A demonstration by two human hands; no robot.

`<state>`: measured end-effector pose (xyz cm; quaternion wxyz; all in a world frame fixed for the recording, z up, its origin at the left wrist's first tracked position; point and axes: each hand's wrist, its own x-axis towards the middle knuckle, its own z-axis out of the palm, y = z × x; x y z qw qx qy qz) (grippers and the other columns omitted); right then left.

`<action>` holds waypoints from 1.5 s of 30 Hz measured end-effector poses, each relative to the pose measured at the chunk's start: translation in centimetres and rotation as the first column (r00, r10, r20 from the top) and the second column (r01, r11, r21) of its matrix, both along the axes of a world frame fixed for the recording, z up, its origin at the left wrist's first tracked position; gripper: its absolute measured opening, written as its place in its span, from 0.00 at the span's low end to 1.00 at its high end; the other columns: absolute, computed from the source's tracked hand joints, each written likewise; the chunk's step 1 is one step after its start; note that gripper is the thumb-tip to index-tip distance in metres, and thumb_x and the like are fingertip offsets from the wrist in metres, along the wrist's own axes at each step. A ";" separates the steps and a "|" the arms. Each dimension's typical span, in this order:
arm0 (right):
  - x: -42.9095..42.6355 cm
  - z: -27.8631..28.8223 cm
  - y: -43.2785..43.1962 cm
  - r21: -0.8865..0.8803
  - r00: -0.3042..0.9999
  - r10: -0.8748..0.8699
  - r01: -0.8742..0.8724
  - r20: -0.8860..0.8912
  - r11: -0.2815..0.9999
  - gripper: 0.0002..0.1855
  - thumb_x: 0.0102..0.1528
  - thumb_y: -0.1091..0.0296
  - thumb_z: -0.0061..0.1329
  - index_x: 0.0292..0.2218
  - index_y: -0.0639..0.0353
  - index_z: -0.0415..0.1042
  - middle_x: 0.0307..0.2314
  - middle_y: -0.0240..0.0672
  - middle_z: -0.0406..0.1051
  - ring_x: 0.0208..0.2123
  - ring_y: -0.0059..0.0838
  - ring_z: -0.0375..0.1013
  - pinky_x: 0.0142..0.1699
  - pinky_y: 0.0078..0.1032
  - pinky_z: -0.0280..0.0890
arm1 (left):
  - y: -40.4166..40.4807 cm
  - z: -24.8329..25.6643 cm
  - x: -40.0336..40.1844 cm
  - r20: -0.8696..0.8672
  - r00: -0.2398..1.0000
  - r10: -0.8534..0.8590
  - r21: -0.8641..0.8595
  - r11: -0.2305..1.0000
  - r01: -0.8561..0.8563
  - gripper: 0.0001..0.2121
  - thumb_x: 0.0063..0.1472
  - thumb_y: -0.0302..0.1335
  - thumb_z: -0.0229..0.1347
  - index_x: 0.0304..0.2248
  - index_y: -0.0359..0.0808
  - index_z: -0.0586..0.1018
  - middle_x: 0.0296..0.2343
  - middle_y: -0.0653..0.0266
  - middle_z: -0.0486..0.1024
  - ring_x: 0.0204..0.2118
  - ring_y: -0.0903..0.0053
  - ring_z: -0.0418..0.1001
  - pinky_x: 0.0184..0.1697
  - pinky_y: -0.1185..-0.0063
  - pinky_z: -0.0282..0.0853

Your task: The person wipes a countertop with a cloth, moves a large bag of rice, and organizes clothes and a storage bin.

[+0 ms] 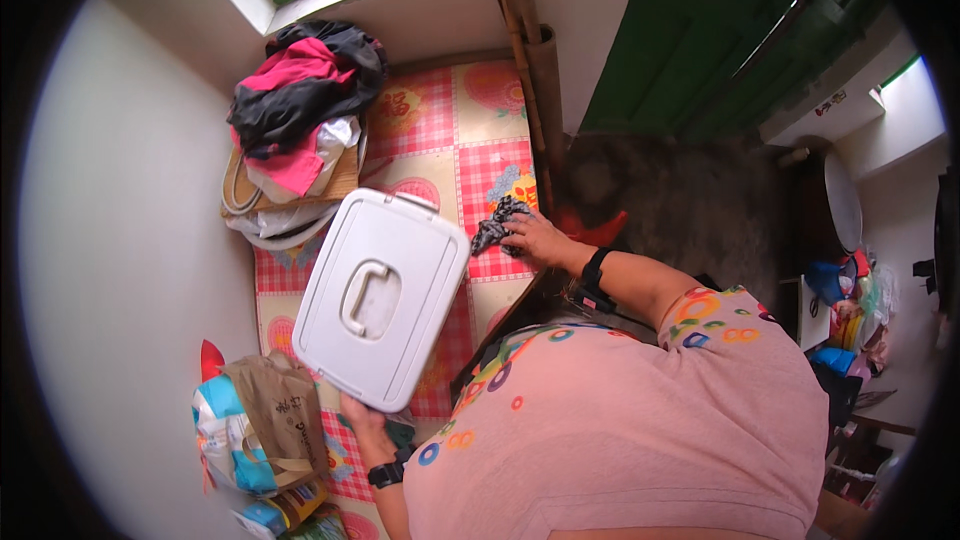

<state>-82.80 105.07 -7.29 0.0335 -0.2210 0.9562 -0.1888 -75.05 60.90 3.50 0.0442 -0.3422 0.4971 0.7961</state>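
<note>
A white plastic storage box (322, 315) with a lid and a folding handle (364, 300) sits at an angle over the patterned tablecloth (487, 157). My left hand (364, 420) holds its near end, with the fingers partly hidden under the rim. To the right of the box, my right hand (536, 240) grips a crumpled black-and-white cloth (495, 229) against the table near its edge. Each wrist wears a black band.
Dark and pink clothing (300, 90) lies piled on a wooden board (341, 176) at the back left. A brown bag (281, 405) and packages stand along the left wall. Bamboo poles (517, 52) lean by the table's far corner. A red object (600, 229) is beside the table.
</note>
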 end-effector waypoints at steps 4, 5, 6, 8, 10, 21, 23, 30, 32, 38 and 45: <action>0.4 0.1 -1.1 -0.081 0.992 -0.090 0.083 -0.085 0.993 0.21 0.40 0.64 0.53 0.40 0.47 0.69 0.44 0.36 0.62 0.48 0.39 0.59 0.51 0.37 0.53 | -6.1 1.1 4.4 0.008 0.982 0.187 -0.066 0.980 -0.186 0.20 0.59 0.34 0.39 0.44 0.24 0.66 0.38 0.52 0.70 0.38 0.64 0.71 0.39 0.70 0.70; 0.5 -0.2 -1.9 -0.140 0.985 -0.132 0.116 -0.108 0.983 0.21 0.40 0.64 0.53 0.39 0.48 0.69 0.42 0.37 0.64 0.46 0.40 0.61 0.49 0.36 0.55 | -8.4 0.4 5.9 0.039 0.980 0.193 -0.099 0.977 -0.188 0.20 0.59 0.34 0.39 0.43 0.24 0.67 0.39 0.53 0.70 0.39 0.64 0.71 0.40 0.70 0.69; 1.0 0.6 -3.4 -0.175 0.991 -0.065 0.044 -0.120 0.984 0.20 0.40 0.65 0.52 0.38 0.48 0.69 0.41 0.37 0.64 0.45 0.40 0.61 0.48 0.35 0.56 | -9.9 0.6 7.4 0.075 0.976 0.205 -0.131 0.972 -0.194 0.20 0.59 0.35 0.40 0.43 0.25 0.67 0.39 0.53 0.70 0.39 0.64 0.70 0.41 0.70 0.69; 2.3 0.5 -6.8 -0.240 0.978 0.106 -0.148 -0.181 0.959 0.17 0.43 0.67 0.48 0.38 0.49 0.69 0.38 0.38 0.65 0.45 0.40 0.62 0.46 0.35 0.57 | -11.5 0.8 8.9 0.122 0.960 0.254 -0.141 0.961 -0.236 0.20 0.60 0.35 0.39 0.44 0.26 0.67 0.40 0.54 0.70 0.41 0.65 0.70 0.42 0.70 0.67; 4.6 0.9 -10.6 -0.165 0.940 0.321 -0.337 -0.116 0.927 0.20 0.45 0.64 0.46 0.43 0.45 0.66 0.45 0.36 0.61 0.50 0.39 0.57 0.53 0.40 0.49 | -13.2 0.6 10.8 0.143 0.961 0.235 0.007 0.971 -0.239 0.21 0.59 0.37 0.38 0.45 0.28 0.67 0.41 0.54 0.69 0.41 0.63 0.69 0.43 0.69 0.67; -0.8 1.5 -1.9 0.153 0.953 -0.223 0.257 -0.207 0.954 0.22 0.47 0.67 0.44 0.46 0.50 0.64 0.38 0.39 0.64 0.43 0.43 0.61 0.46 0.40 0.56 | -12.9 0.2 14.9 -0.088 0.967 0.239 0.239 0.948 -0.212 0.26 0.60 0.46 0.35 0.53 0.38 0.57 0.50 0.63 0.59 0.52 0.67 0.58 0.53 0.69 0.53; 1.8 1.3 -4.8 0.043 0.998 -0.042 0.044 -0.041 0.998 0.26 0.41 0.69 0.46 0.45 0.50 0.65 0.36 0.43 0.63 0.41 0.45 0.61 0.45 0.41 0.56 | -10.0 1.2 14.6 -0.033 0.891 0.452 0.245 0.868 -0.431 0.28 0.59 0.49 0.34 0.54 0.41 0.55 0.52 0.64 0.55 0.53 0.66 0.54 0.55 0.68 0.49; 2.0 -0.7 -1.9 -0.129 0.959 0.068 -0.107 -0.275 0.986 0.20 0.42 0.67 0.51 0.40 0.51 0.67 0.40 0.42 0.64 0.43 0.44 0.62 0.47 0.39 0.56 | -6.9 -4.1 17.6 0.033 0.887 0.460 0.150 0.876 -0.459 0.21 0.59 0.39 0.41 0.49 0.40 0.59 0.41 0.64 0.63 0.42 0.73 0.61 0.43 0.75 0.58; -1.2 -0.5 1.4 0.072 0.949 -0.191 0.215 -0.253 0.974 0.22 0.45 0.64 0.49 0.44 0.47 0.65 0.44 0.42 0.61 0.47 0.43 0.58 0.49 0.45 0.53 | -5.1 -4.8 17.4 0.084 0.892 0.443 0.120 0.885 -0.451 0.19 0.59 0.37 0.42 0.49 0.39 0.60 0.38 0.65 0.63 0.39 0.74 0.62 0.40 0.77 0.58; -3.7 2.4 1.2 0.139 0.994 -0.097 0.103 -0.047 0.985 0.21 0.47 0.65 0.44 0.45 0.51 0.64 0.43 0.42 0.61 0.47 0.45 0.57 0.50 0.48 0.49 | 1.7 -6.7 15.4 0.214 0.901 0.376 0.041 0.919 -0.393 0.16 0.58 0.32 0.45 0.46 0.38 0.62 0.32 0.67 0.65 0.31 0.79 0.64 0.32 0.82 0.60; -6.2 1.7 5.1 0.027 0.922 0.361 -0.360 -0.138 0.932 0.21 0.44 0.64 0.47 0.43 0.46 0.66 0.47 0.34 0.61 0.49 0.36 0.60 0.55 0.44 0.46 | 8.4 -8.3 8.2 0.224 0.974 0.036 -0.189 0.982 0.007 0.13 0.57 0.26 0.49 0.42 0.37 0.65 0.24 0.70 0.68 0.22 0.84 0.66 0.23 0.88 0.62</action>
